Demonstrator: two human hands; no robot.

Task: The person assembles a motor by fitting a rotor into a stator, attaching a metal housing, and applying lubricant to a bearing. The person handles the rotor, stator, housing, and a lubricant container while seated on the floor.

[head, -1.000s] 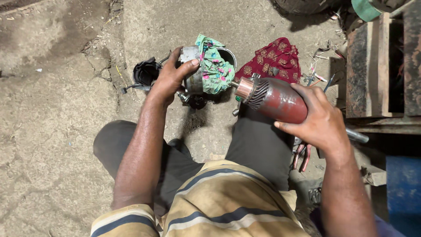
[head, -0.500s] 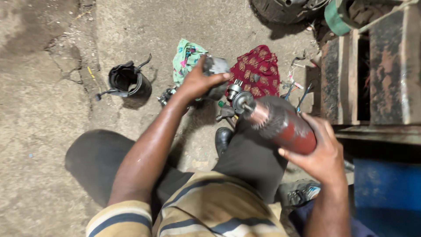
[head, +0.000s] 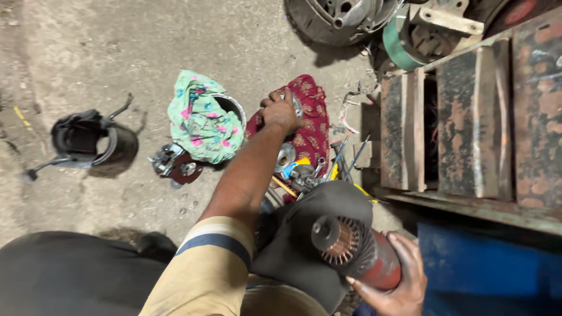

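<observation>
Black cylindrical housing with wire clips, far left on the concrete floor. Right of it, small metal parts beside a green floral cloth draped over a round metal tin; tin mostly hidden.

Left hand reaches far, fingers bent down onto a round metal part lying on the red patterned cloth. Grip: touching; whether closed on it cannot be told, hand covers most of it. Loose tools and discs near the cloth, hard to make out.

Motor armature, near right over the lap: red-brown body, copper commutator bars, dark shaft end facing up. Right hand clasps its lower body, partly cut off by the frame edge.

Rusty metal rack right; blue container near right.
</observation>
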